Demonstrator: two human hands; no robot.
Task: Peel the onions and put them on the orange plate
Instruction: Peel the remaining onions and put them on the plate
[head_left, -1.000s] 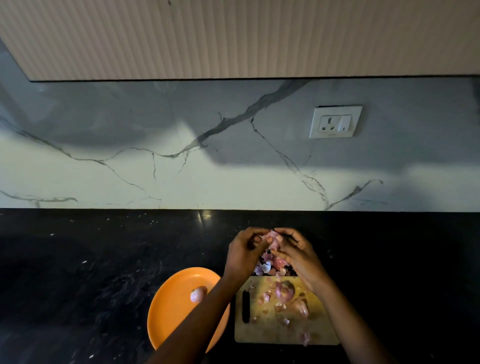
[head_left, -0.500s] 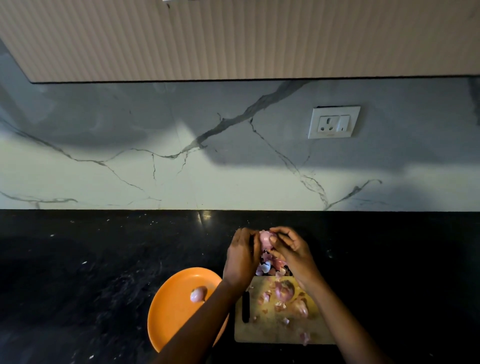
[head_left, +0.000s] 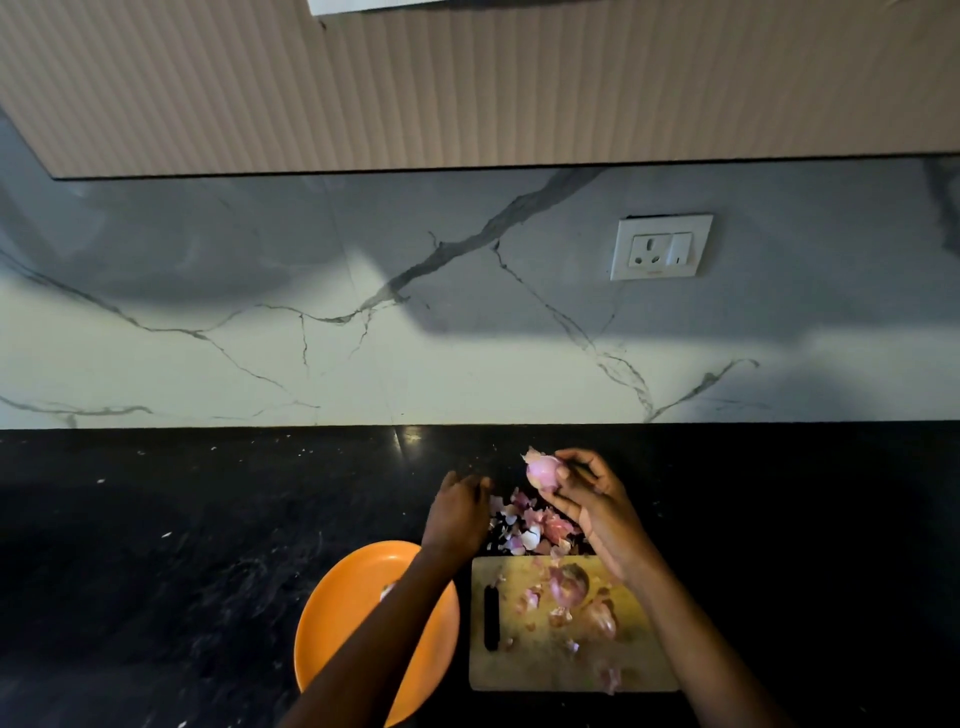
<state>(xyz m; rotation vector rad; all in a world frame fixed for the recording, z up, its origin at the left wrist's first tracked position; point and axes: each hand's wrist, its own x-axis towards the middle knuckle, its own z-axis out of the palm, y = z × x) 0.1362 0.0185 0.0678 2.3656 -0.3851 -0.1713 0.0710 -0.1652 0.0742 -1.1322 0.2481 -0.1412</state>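
A partly peeled onion (head_left: 542, 473) is pinched between the thumb and curled fingers (head_left: 582, 467) of the right hand (head_left: 597, 512), which is raised palm-up above the dark surface (head_left: 208, 519). The onion's long axis is tilted, its papery tip pointed up and to the left, away from the palm. The left hand (head_left: 457, 512) is held just left of it, back upward, fingers loosely bent and nothing grasped. A heap of onion skins (head_left: 530, 525) lies between and below both hands. Nearer the body, a wooden cutting board (head_left: 540, 670) carries two unpeeled onions (head_left: 569, 584) and scraps. Beneath the left forearm, the orange plate (head_left: 337, 623) is seen.
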